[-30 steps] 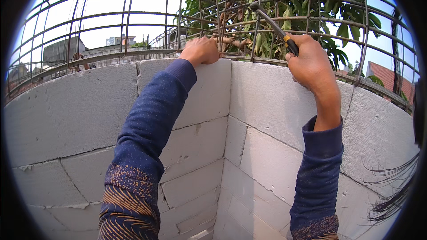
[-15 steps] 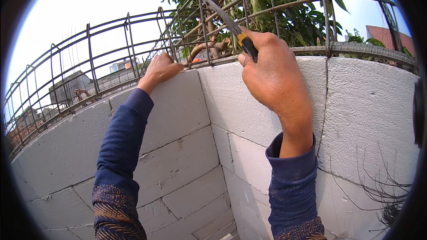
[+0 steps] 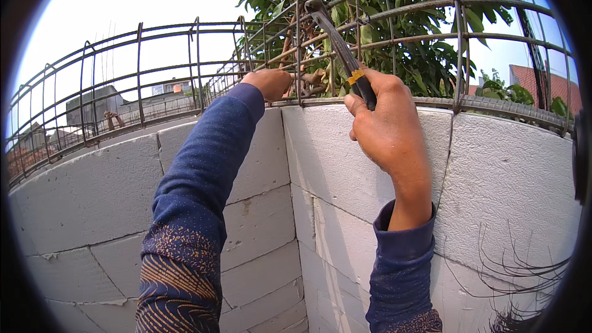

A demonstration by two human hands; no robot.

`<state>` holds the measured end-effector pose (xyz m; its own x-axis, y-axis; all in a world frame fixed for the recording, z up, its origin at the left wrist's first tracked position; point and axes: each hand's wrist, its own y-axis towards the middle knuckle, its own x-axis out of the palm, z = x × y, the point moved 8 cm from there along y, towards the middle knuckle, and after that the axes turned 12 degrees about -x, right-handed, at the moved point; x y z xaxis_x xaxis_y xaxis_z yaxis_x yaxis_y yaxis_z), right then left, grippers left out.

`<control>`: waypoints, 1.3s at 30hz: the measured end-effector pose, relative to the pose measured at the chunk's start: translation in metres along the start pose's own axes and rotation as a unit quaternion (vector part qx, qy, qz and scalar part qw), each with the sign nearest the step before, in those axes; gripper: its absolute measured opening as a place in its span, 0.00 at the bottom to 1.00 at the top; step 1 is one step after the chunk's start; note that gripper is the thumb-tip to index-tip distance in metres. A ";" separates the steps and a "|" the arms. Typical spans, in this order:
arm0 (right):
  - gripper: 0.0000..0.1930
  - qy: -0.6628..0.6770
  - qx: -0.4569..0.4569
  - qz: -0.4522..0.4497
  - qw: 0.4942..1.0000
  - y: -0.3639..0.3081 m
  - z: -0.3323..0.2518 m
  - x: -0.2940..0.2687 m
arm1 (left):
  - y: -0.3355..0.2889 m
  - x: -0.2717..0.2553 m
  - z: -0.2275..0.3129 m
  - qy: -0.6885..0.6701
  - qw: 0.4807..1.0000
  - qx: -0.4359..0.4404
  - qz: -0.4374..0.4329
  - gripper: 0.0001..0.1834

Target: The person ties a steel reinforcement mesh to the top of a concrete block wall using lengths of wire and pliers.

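Note:
My right hand (image 3: 390, 124) is wrapped round the black-and-yellow handle of a pair of dark metal pincers (image 3: 336, 42). Their head points up and left, in front of the rebar cage (image 3: 140, 74) that runs along the top of the wall. At the inner corner, my left hand (image 3: 269, 82) reaches in at the cage just above the blocks. Its fingers are bent closed, and what they pinch, if anything, is hidden. Beneath both hands stands the white block wall (image 3: 376, 160), its two faces meeting in a corner.
Thin dark tie wires (image 3: 518, 283) fan out at the lower right. Behind the cage grows a leafy tree (image 3: 425, 49). A red-tiled roof (image 3: 536, 83) shows at the far right, and grey buildings (image 3: 95, 108) lie beyond the left wall.
My left hand has moved right, to the corner of the cage. The pincers have shifted slightly right and down in the picture, still in my right hand. The view has tilted a little upward.

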<state>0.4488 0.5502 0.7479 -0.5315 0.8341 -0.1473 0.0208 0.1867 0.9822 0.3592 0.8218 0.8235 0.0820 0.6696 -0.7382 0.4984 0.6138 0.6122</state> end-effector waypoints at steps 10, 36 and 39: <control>0.17 -0.030 0.029 -0.009 0.999 -0.002 0.012 0.001 | 0.009 0.017 0.011 0.040 0.997 0.066 -0.016 0.11; 0.17 0.006 0.113 -0.058 0.992 -0.001 -0.005 0.009 | 0.007 0.018 -0.006 -0.027 0.985 0.124 0.115 0.06; 0.17 0.000 0.118 -0.058 0.991 -0.003 -0.003 0.007 | 0.005 0.018 0.001 -0.017 0.987 0.108 0.116 0.07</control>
<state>0.4423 0.5542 0.7448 -0.5414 0.8004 -0.2573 0.1572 0.3970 0.9042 0.3636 0.8369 0.8129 0.2431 0.7648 -0.5967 0.6352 0.3394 0.6938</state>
